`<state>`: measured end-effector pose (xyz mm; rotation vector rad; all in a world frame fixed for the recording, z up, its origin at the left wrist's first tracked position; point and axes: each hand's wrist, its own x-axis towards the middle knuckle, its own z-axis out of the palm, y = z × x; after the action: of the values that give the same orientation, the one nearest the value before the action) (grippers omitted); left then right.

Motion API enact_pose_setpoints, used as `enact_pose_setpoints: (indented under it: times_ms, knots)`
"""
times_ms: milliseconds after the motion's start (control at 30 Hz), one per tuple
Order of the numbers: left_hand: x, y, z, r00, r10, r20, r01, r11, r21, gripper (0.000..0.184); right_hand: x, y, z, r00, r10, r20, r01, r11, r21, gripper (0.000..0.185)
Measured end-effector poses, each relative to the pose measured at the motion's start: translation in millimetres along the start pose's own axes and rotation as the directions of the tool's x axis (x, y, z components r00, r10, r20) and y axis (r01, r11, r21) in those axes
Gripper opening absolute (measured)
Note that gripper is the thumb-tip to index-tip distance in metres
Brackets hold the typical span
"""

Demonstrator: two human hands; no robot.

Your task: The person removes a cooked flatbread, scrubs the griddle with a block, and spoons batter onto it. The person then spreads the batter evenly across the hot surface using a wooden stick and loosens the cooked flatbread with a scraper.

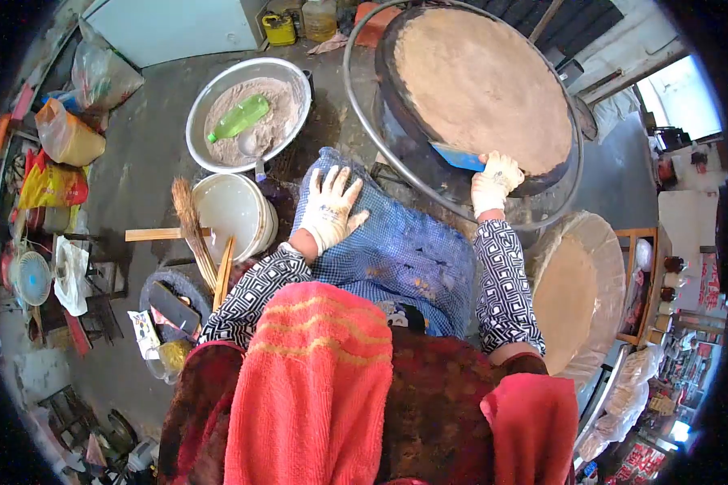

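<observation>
My right hand (497,179), in a white glove, is closed on a blue scraper (459,157) at the near edge of a big round griddle (387,81). A thin tan layer of batter (481,85) covers most of the griddle's top. My left hand (330,208), also gloved, lies flat with fingers spread on the blue checked cloth (388,242) over my lap. Left of it stands a white bucket (259,214). Beyond the bucket, a metal basin (198,109) holds greyish flour, a green bottle (240,117) and a ladle (251,145).
A metal ring (356,105) circles the griddle. At right is a plastic-lined tub (611,275) with tan contents. A straw brush (188,214) and wooden sticks (224,271) lean by the bucket. A phone (175,307) rests on a stool at left, near a fan (32,277).
</observation>
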<state>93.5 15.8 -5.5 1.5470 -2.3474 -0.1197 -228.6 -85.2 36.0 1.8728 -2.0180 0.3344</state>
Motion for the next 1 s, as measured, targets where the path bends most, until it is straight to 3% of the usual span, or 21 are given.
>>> enact_pose_setpoints:
  times_ms: [367, 433, 667, 767, 1000]
  knots:
    - [8, -3, 2, 0.999, -0.002, -0.035, 0.002, 1.0, 0.009, 0.064, 4, 7, 2, 0.999, 0.038, 0.016, -0.038, 0.999, 0.022, 0.015]
    - [7, -3, 3, 0.999, -0.014, -0.045, 0.015, 1.0, 0.021, 0.063, 3, 10, 7, 0.997, 0.043, -0.062, -0.043, 0.999, -0.006, 0.013]
    - [11, -11, 10, 0.998, -0.039, -0.043, 0.038, 0.999, -0.008, 0.06, -5, 33, 14, 0.994, -0.002, -0.108, 0.004, 1.0, 0.016, 0.012]
    - [13, -10, 14, 0.997, -0.027, -0.079, 0.027, 1.0, -0.007, 0.059, -4, 37, 17, 0.998, 0.004, -0.061, -0.004, 1.0, 0.0, 0.007]
    - [45, -36, 0, 0.963, -0.067, -0.259, 0.051, 0.997, -0.065, 0.052, 4, 23, 18, 0.957, -0.073, -0.279, 0.123, 0.978, 0.166, 0.006]
